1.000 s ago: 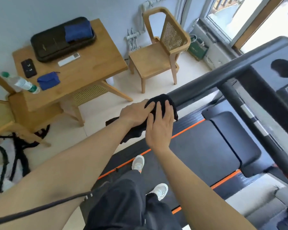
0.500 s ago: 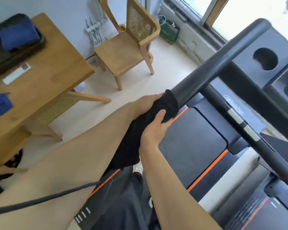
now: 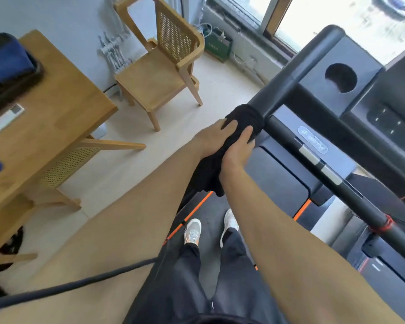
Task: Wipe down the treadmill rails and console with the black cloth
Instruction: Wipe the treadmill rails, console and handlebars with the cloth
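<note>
step in hand: wiping the rail (image 3: 297,71) that runs from frame centre to the upper right. the black cloth (image 3: 244,116) is wrapped round this rail at frame centre, just below its bare stretch, and its loose tail hangs down between the two forearms. the left hand (image 3: 211,139) grips the cloth from the left, fingers curled over the top. the right hand (image 3: 237,149) grips it from the right, thumb up over the fabric. the hands sit close together; cannot tell if they touch. both forearms reach forward from the bottom of the frame, wrists roughly level. judgement: rail pass under way, with the bare stretch toward the console (image 3: 393,129) at the right edge yet to do and the console not yet reached. the next move calls for sliding the squeezed cloth up the rail toward the upper right, then opening the cloth flat for the console face.
</note>
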Demonstrator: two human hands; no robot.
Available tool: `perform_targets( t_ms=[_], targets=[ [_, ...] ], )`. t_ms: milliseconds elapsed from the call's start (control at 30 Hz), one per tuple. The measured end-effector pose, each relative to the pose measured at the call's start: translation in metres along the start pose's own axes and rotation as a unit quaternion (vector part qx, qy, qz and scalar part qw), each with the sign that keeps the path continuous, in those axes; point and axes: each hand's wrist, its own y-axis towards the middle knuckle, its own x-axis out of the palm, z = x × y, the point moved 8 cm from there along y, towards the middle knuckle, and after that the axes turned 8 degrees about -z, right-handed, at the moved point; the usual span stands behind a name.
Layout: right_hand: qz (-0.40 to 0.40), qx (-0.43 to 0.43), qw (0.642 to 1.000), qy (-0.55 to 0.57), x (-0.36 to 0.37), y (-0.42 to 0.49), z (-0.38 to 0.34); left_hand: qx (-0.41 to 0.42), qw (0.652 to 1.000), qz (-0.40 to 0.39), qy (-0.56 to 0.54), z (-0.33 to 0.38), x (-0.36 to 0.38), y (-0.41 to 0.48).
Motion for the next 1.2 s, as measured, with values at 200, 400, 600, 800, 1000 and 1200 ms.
perform_targets(
  t_ms=[200,400,600,800,1000,1200],
  targets=[
    [-0.023,0.048,0.998,-0.036,0.005,-0.056,0.03,-0.051,0.997,0.038,0.044,-0.034,-0.004,-0.03],
    [-0.023,0.087,0.993,-0.073,-0.004,0.003,0.002,-0.06,0.998,0.024,-0.008,0.011,-0.001,0.012],
    [-0.028,0.06,0.996,-0.063,-0.009,0.044,-0.026,-0.034,0.996,0.016,-0.076,0.044,0.003,0.066],
    [-0.016,0.0,0.996,-0.091,-0.006,0.015,-0.037,0.01,0.999,0.025,0.036,0.03,0.0,0.031],
    [-0.048,-0.125,0.928,-0.348,0.011,-0.039,-0.029,-0.022,1.0,0.011,0.003,-0.026,-0.011,-0.029],
    [-0.021,-0.219,0.815,-0.536,0.02,-0.012,-0.07,-0.016,0.999,0.013,-0.038,0.01,-0.008,-0.006]
  ],
)
